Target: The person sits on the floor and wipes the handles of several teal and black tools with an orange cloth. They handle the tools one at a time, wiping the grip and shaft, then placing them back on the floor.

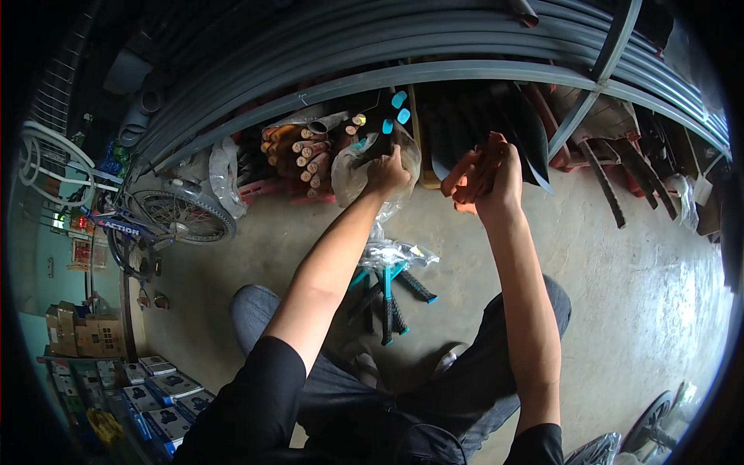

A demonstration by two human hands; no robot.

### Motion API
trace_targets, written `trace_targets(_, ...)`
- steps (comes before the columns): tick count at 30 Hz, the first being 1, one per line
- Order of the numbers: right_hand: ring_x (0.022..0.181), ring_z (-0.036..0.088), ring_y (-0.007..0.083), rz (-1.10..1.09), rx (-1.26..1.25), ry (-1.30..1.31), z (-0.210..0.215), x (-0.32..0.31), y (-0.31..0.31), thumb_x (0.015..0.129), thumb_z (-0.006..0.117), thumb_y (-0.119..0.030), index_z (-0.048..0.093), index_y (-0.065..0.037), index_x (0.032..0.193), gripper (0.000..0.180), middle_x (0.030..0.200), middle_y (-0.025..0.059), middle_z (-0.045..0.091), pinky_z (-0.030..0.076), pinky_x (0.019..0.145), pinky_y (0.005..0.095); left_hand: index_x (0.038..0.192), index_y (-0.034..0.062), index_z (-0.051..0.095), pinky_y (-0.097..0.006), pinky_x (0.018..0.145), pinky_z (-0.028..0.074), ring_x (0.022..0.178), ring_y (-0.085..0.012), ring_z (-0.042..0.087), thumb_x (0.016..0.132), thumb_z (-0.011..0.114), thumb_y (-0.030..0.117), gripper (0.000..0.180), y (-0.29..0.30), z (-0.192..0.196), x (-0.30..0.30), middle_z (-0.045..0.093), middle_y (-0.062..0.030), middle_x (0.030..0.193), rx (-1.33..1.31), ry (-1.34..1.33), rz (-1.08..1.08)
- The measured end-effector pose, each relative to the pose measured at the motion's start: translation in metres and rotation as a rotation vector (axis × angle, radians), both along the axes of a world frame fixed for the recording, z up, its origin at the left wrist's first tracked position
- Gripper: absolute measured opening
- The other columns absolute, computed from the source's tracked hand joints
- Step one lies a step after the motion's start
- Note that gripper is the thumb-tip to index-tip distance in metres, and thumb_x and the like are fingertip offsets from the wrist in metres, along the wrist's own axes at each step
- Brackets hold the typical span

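Nearest are the person's jeans-clad legs (pixel 504 333), on the near side of the clear plastic bag (pixel 347 180). Between the legs and that bag, teal tools with black grips (pixel 387 310) lie on the concrete floor (pixel 620 294), their far ends under crumpled plastic wrap (pixel 391 253). The left hand (pixel 390 174) is at the bag's right part, fingers bent; whether they pinch the plastic, I cannot tell. Right of the bag, the right hand (pixel 505 177) has its fingers curled around orange-brown pieces (pixel 463 180), held above the floor. Left of the bag, round wooden handles (pixel 311 161) are stacked; teal ends (pixel 404 115) show at its far edge. Beyond it run long grey pipes (pixel 449 39).
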State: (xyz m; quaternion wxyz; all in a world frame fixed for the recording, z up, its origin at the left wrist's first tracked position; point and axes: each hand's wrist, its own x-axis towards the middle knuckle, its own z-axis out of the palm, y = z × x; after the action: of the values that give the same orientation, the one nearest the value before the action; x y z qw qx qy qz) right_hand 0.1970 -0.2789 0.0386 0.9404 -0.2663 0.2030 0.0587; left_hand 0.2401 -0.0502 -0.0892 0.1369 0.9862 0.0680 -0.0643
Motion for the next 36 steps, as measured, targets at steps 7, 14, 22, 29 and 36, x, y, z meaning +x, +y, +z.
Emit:
trace_targets(7,0.065,0.052,0.0146,0.029,0.011,0.086,0.023,-0.023,-0.009,0.088,0.054,-0.023,0.054,-0.013,0.101,0.016,0.079,0.0037,0.051,0.04,0.049,0.029,0.109,-0.0102,0.05,-0.053,0.089,0.048,0.097,-0.0494,0.061,0.077,0.058,0.025,0.048,0.045,0.001,-0.018,0.064,-0.0348,0.092,0.086,-0.071,0.118)
trace_targets(14,0.055,0.045,0.0125,0.17,0.038,0.02,0.011,-0.016,0.005,0.089,0.051,-0.022,0.056,-0.014,0.102,0.016,0.075,0.0002,0.048,0.037,0.044,0.0299,0.103,0.0003,0.059,-0.056,0.081,0.046,0.094,-0.0475,0.059,0.093,0.052,0.03,0.032,0.064,0.043,-0.034,0.062,-0.0284,0.103,0.162,-0.154,-0.021)
trace_targets(22,0.056,0.043,0.009,0.237,-0.076,-0.032,0.01,-0.013,0.012,0.092,0.048,-0.02,0.057,-0.011,0.103,0.017,0.081,-0.0007,0.047,0.034,0.045,0.0228,0.113,0.0087,0.062,-0.051,0.081,0.049,0.101,-0.0422,0.058,0.094,0.055,0.022,0.025,0.097,0.06,-0.096,0.06,-0.0207,0.111,0.157,-0.408,-0.208)
trace_targets(29,0.056,0.04,0.0066,0.435,-0.122,-0.042,0.001,-0.019,0.011,0.097,0.044,-0.022,0.057,-0.012,0.105,0.018,0.078,-0.0029,0.047,0.029,0.044,0.0224,0.115,0.0103,0.061,-0.056,0.082,0.046,0.099,-0.0451,0.058,0.092,0.056,0.019,0.025,0.089,0.06,-0.11,0.058,-0.0216,0.116,-0.081,-0.377,-0.106)
trace_targets(36,0.048,0.034,0.0052,0.443,-0.217,-0.037,0.001,-0.027,0.045,0.097,0.045,-0.023,0.059,-0.013,0.1,0.018,0.074,-0.0067,0.049,0.028,0.043,0.0209,0.093,0.0067,0.062,-0.049,0.064,0.047,0.074,-0.0422,0.062,0.089,0.058,0.011,0.008,0.085,0.08,-0.076,0.064,-0.0207,0.076,-0.048,-0.592,-0.094)
